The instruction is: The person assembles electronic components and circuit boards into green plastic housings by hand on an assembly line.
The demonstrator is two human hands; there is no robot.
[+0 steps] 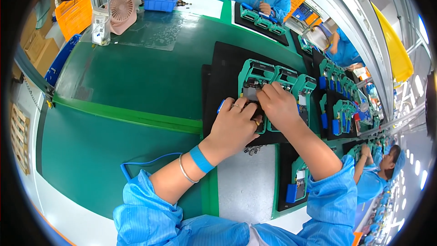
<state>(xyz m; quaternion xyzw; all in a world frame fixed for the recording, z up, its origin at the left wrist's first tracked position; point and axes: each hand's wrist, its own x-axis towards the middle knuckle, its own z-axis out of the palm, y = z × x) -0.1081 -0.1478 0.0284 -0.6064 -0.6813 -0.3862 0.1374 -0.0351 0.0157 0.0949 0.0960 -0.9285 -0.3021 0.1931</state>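
Three green device housings (pixel 287 78) with dark electronic parts inside lie side by side on a black mat (pixel 223 64). Both my hands work over the leftmost housing (pixel 246 70). My left hand (pixel 233 125) curls its fingers around that housing's lower left part, and a blue tip sticks out beside them. On my left wrist are a blue strap (pixel 201 159) and a bangle. My right hand (pixel 278 106) has its fingertips pinched together over the housing's middle, next to a grey flat part (pixel 250 93); whatever lies between them is hidden.
Small dark pieces (pixel 253 150) lie by the mat's near edge. More green housings with blue parts (pixel 342 114) stand on mats at right. Blue bins (pixel 161 2) and a pink fan (pixel 123 10) are at far left. Co-workers in blue sit across and at right. A coiled blue cord (pixel 125 169) lies near my left arm.
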